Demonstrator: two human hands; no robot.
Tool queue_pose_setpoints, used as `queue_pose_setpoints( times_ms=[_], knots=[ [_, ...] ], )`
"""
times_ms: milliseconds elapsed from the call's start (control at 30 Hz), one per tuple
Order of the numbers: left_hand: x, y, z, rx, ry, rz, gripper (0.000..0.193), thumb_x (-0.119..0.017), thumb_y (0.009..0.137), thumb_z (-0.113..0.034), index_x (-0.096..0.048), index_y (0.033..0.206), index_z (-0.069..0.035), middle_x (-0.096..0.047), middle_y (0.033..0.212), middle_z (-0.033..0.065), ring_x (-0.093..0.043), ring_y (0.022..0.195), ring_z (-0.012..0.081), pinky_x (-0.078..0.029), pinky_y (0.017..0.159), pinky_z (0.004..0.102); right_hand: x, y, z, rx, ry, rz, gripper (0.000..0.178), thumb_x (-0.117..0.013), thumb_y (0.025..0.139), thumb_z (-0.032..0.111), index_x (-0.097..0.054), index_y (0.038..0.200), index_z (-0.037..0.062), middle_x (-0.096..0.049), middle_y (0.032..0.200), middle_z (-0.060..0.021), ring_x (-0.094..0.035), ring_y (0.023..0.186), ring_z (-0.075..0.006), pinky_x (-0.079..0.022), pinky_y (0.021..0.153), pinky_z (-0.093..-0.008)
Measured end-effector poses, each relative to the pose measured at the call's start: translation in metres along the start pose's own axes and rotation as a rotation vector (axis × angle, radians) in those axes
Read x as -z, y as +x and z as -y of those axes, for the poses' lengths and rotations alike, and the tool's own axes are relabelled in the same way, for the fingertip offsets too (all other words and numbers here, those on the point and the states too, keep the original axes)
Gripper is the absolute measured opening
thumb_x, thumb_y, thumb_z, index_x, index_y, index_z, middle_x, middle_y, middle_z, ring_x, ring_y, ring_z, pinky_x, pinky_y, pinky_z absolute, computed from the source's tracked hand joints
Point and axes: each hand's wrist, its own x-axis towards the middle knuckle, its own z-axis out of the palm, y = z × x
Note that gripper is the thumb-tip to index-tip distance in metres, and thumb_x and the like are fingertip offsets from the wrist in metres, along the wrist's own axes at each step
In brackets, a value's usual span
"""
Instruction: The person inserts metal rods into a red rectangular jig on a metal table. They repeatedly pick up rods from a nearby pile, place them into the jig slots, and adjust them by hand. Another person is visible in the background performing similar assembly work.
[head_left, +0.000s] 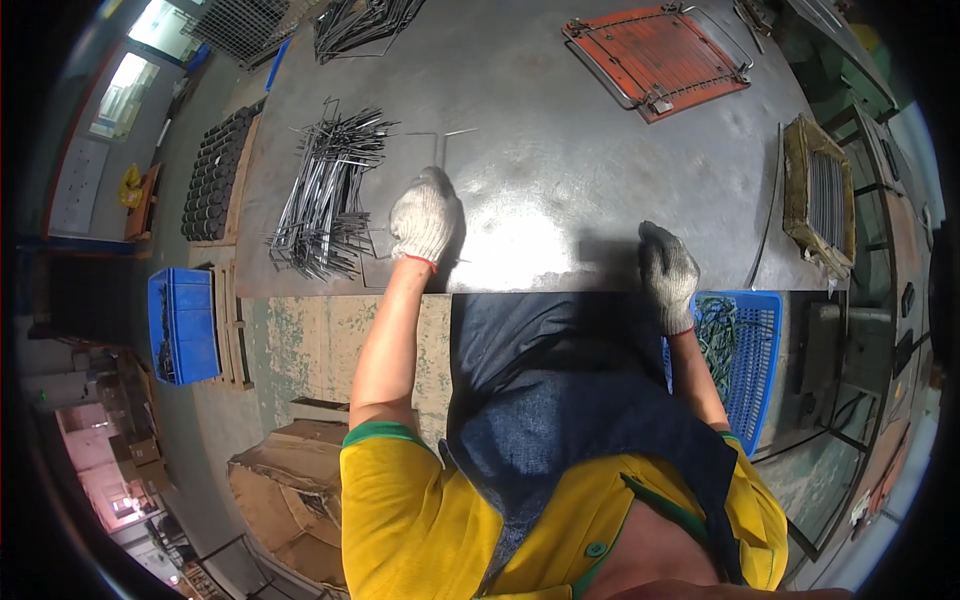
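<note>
My left hand (425, 217), in a white knitted glove with a red cuff, is closed over a thin bent metal wire (443, 148) on the steel table. The wire's angled end sticks out beyond the fingers. Just left of this hand lies a pile of bent metal wires (330, 195), loosely stacked. My right hand (668, 272), gloved the same way with dark fingertips, rests at the table's near edge. Its fingers are curled in, and whatever they may hold is hidden.
The steel table (540, 130) carries an orange ribbed plate with a wire frame (660, 58) at far right and more bent wires (365, 25) at far left. A worn box of rods (820, 195) sits at the right edge. Blue crates (185, 325) stand below at both sides.
</note>
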Motion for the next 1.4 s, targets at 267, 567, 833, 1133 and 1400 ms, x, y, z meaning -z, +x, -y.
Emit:
queue_pose_setpoints(
  times_ms=[267, 567, 833, 1133, 1400],
  knots=[
    [0.001, 0.005, 0.034, -0.028, 0.102, -0.014, 0.018, -0.052, 0.087, -0.014, -0.059, 0.096, 0.0, -0.066, 0.075, 0.0179, -0.067, 0.07, 0.0345, -0.054, 0.061, 0.0439, 0.008, 0.004, 0.011, -0.198, 0.021, 0.12, 0.02, -0.059, 0.091, 0.015, -0.067, 0.108, 0.0091, -0.067, 0.106, -0.0107, -0.065, 0.098, -0.0283, -0.051, 0.085, -0.0373],
    [-0.001, -0.001, 0.034, -0.056, 0.17, -0.017, 0.029, -0.05, 0.09, -0.012, -0.057, 0.115, 0.0, -0.067, 0.082, 0.0191, -0.069, 0.075, 0.0323, -0.055, 0.063, 0.0414, 0.007, 0.006, 0.011, -0.266, 0.149, 0.093, 0.024, -0.06, 0.089, 0.025, -0.068, 0.11, 0.0174, -0.068, 0.098, -0.0095, -0.066, 0.09, -0.0301, -0.051, 0.079, -0.0411],
    [0.005, 0.005, 0.033, 0.076, 0.284, -0.052, 0.035, -0.059, 0.087, -0.023, -0.058, 0.119, -0.008, -0.065, 0.093, 0.021, -0.066, 0.08, 0.0359, -0.054, 0.071, 0.0451, 0.007, 0.005, 0.01, -0.222, 0.15, 0.051, 0.023, -0.06, 0.089, 0.023, -0.068, 0.11, 0.0166, -0.068, 0.098, -0.0092, -0.066, 0.089, -0.0291, -0.052, 0.077, -0.0395],
    [-0.004, -0.017, 0.023, -0.26, 0.401, 0.031, 0.014, -0.059, 0.08, -0.009, -0.058, 0.092, -0.003, -0.064, 0.074, 0.013, -0.069, 0.065, 0.0248, -0.054, 0.049, 0.0359, 0.008, 0.007, 0.01, -0.243, 0.116, 0.079, 0.024, -0.059, 0.09, 0.023, -0.068, 0.111, 0.0153, -0.069, 0.098, -0.0089, -0.066, 0.088, -0.0292, -0.051, 0.079, -0.0394],
    [-0.006, -0.077, -0.026, -0.225, 0.332, 0.035, 0.012, -0.055, 0.087, -0.015, -0.053, 0.096, -0.008, -0.063, 0.072, 0.011, -0.066, 0.059, 0.0257, -0.05, 0.044, 0.0419, 0.014, 0.008, 0.044, -0.389, 0.44, 0.26, 0.026, -0.057, 0.092, 0.019, -0.064, 0.114, 0.0077, -0.066, 0.104, -0.0135, -0.064, 0.097, -0.0275, -0.052, 0.082, -0.0377]
  ],
)
